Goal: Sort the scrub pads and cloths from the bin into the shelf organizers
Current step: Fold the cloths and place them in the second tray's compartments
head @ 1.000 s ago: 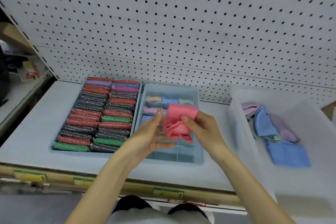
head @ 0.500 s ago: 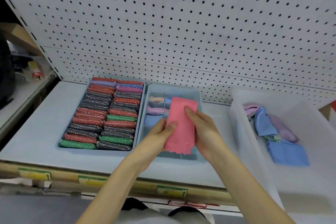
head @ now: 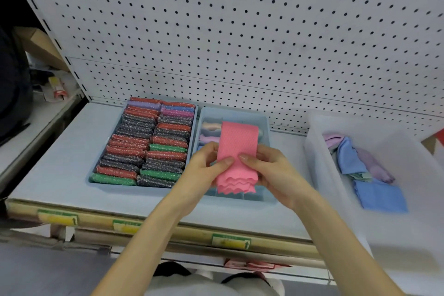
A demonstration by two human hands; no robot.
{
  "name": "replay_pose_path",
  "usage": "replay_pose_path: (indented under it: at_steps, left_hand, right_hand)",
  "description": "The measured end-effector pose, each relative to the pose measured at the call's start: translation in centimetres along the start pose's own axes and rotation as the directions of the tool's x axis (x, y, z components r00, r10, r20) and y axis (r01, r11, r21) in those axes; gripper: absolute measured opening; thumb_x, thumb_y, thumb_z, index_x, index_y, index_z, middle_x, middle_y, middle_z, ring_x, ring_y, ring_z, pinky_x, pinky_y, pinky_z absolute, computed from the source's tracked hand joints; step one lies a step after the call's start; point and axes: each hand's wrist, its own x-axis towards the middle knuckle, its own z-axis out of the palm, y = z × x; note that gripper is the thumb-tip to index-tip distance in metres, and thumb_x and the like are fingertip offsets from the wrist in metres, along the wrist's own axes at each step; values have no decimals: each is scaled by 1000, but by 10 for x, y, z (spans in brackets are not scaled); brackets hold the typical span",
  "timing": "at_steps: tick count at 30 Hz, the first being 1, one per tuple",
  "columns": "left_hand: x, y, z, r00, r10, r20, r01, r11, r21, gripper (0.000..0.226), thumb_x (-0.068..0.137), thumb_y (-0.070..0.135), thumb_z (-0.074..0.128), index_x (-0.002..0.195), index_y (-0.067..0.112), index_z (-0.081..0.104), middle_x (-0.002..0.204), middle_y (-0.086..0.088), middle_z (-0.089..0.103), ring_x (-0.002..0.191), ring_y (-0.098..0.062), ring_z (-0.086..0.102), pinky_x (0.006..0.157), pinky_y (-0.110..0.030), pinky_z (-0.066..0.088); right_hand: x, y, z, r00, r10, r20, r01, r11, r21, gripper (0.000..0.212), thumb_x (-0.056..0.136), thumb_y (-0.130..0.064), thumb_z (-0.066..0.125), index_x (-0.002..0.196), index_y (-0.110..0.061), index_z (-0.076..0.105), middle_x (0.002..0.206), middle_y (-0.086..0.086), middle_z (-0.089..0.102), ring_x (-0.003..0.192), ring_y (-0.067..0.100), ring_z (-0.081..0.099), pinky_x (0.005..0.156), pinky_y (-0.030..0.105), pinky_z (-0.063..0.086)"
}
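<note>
- The left hand (head: pixel 204 170) and the right hand (head: pixel 271 170) meet with their thumbs almost touching. Each pinches the pink cloth (head: pixel 236 149), thumb on the near face and curled fingers behind it.
- The pink cloth is folded into a long strip and held upright between the two hands. Its upper end stands beyond the fingertips, and its wavy, layered edges hang just below the thumbs.
- Beneath and beyond both hands lies the divided organizer (head: pixel 233 113), a pale blue tray. Rolled cloths (head: pixel 210 132) in peach and lilac sit in its far compartments, just beyond the left hand's fingers.
- Outward of the left hand, just beside the divided organizer, the scrub pad organizer (head: pixel 113 186) is packed with two rows of scrub pads (head: pixel 144 142) in red, dark grey, green and purple.
- Outward of the right hand stands the clear bin (head: pixel 312 151), holding loose cloths (head: pixel 379 196) in blue, lilac and pale green.
- Both organizers rest on the shelf (head: pixel 55 156), and a white pegboard (head: pixel 240 31) rises beyond the hands.
</note>
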Motion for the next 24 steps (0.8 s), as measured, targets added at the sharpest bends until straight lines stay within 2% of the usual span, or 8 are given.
replay_pose_path:
  at_steps: [4,8,10,13,16,18,21,24]
  left_hand:
    - [-6,11,-8,994,-69,80,68,998,16,19,90,10,60,109,9,59,92,-14,73,79,-24,71,65,-31,58]
    - [-9,16,-7,997,-38,65,34,998,57,19,90,8,60,109,3,60,87,-12,74,79,-25,71,68,-32,59]
    - [-11,16,-6,997,-33,70,30,999,44,19,90,7,59,109,2,59,91,-14,73,81,-26,71,69,-32,59]
    - [-14,14,-6,992,-32,118,38,998,-54,22,91,2,55,113,3,60,96,-16,73,81,-24,71,68,-27,58]
    - [-18,14,-6,987,-30,160,65,973,-223,26,91,-4,51,113,3,63,96,-14,72,79,-18,70,66,-23,56]
    - [-21,15,-5,986,-21,166,62,967,-247,25,92,-6,47,101,2,68,94,-10,72,81,-15,70,65,-22,55]
    - [-22,16,-3,991,-30,129,48,988,-144,36,93,-8,35,81,0,68,86,-8,72,76,-14,66,57,-22,51]
    - [-23,17,3,992,-13,123,24,996,-85,25,94,4,46,82,3,67,88,-8,69,80,-18,63,63,-23,51]
  right_hand:
    - [-6,0,2,996,-75,-48,74,997,-11,18,91,-7,57,106,-15,64,89,1,74,77,16,70,58,25,53]
    - [-17,3,1,1000,-13,27,14,999,-30,18,89,-12,60,106,-18,63,94,5,74,81,21,70,65,33,58]
    - [-20,6,0,999,-1,46,1,1000,3,19,88,-9,60,106,-14,64,92,8,74,76,21,70,63,32,58]
    - [-22,6,-3,998,-42,45,37,993,115,21,86,-5,58,105,-7,66,85,7,72,65,14,65,53,21,51]
    - [-25,7,-5,991,-103,87,79,966,244,22,85,4,52,95,-4,70,78,6,70,61,12,61,52,19,48]
    - [-26,8,-8,990,-108,92,77,955,285,38,87,11,40,84,-5,74,79,8,70,66,14,62,54,20,49]
    - [-28,7,-11,989,-126,79,108,972,208,40,81,-4,36,75,-9,75,91,11,71,81,18,62,64,25,49]
    - [-29,11,-8,986,-165,0,165,986,35,14,75,-26,61,72,-17,72,85,4,68,77,14,58,64,23,45]
